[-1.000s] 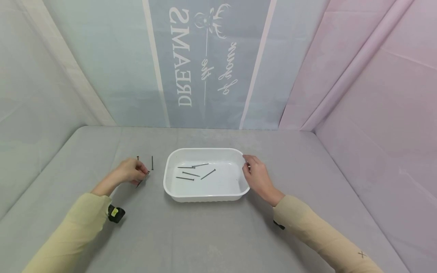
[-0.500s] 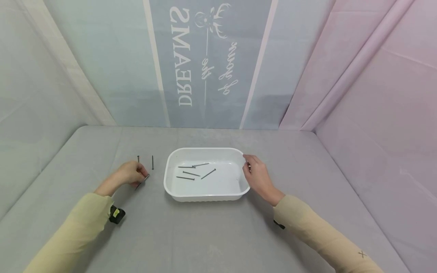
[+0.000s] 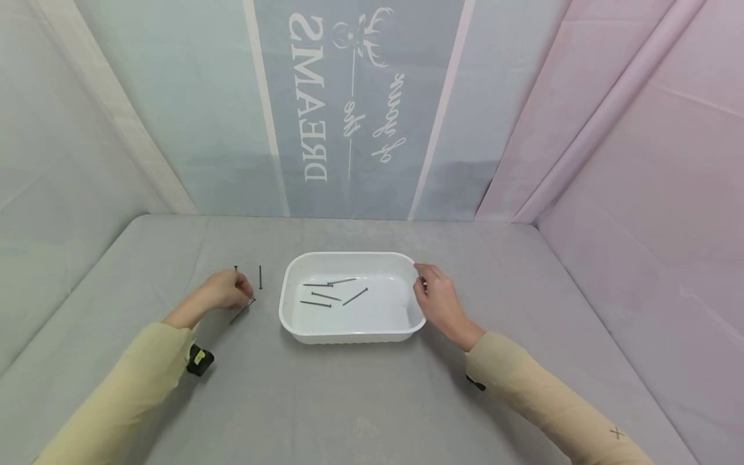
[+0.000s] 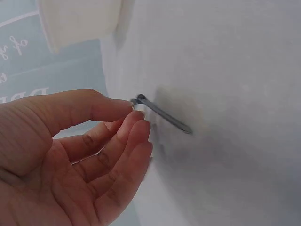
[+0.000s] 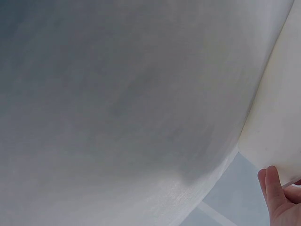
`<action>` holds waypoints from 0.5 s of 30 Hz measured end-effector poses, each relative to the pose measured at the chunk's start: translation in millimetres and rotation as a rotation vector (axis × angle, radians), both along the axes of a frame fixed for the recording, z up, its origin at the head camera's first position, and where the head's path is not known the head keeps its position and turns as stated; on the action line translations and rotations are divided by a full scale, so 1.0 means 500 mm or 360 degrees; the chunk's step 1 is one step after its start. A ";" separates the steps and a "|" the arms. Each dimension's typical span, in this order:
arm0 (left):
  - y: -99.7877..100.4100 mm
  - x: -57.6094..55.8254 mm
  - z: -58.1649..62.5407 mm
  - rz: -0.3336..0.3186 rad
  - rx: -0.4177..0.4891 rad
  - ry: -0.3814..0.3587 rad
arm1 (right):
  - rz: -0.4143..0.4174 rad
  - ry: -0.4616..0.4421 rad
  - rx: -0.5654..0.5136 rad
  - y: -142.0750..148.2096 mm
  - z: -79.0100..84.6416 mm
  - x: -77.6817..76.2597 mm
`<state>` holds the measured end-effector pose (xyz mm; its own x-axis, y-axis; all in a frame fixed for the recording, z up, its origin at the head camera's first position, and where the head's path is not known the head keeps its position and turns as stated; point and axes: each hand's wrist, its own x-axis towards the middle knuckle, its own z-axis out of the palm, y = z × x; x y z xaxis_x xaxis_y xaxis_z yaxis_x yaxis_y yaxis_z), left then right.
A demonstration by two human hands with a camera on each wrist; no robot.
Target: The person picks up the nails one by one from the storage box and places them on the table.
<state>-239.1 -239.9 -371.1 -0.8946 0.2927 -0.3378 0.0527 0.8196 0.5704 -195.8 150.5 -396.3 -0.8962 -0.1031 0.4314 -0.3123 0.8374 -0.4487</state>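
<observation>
1. Dark grey metal shows at the fingertips of the left hand (image 3: pixel 223 290): a nail (image 4: pixel 167 116), pinched near its head between the thumb and the fingers, with scarcely any gap at the tips. The other fingers curve in loosely below.
2. The held nail is over the table, to the left of the tray; its shank slants away from the fingers, the pointed end free and aimed back toward the person.
3. Just beyond the left hand lie two more: a loose nail (image 3: pixel 260 278), lengthwise between hand and tray, and a second nail (image 3: pixel 236 268), partly hidden behind the hand.
4. The right hand (image 3: pixel 442 300) grips the white tray (image 3: pixel 349 334) by its rim at the far right corner, its fingers closed in on the edge.
5. Five nails (image 3: pixel 326 296) rest inside the tray, mostly toward its left half and pointing different ways; the two farthest seem to meet at one end.
6. Beneath it all spreads a grey table (image 3: pixel 325 400). Beige sleeves (image 3: pixel 535 387) cover both arms, with a black device (image 3: pixel 200 361) at the left wrist.
7. Behind stands a blue-grey backdrop (image 3: pixel 372 142) with white lettering.
</observation>
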 end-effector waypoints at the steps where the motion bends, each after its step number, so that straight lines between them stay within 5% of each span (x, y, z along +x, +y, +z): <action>1: 0.002 -0.002 0.002 -0.0007 0.0002 0.0003 | 0.0000 -0.0003 -0.0001 0.000 0.000 0.000; 15: 0.042 -0.023 0.056 -0.0107 -0.0064 0.0115 | 0.0009 0.0000 -0.0005 0.003 -0.005 -0.002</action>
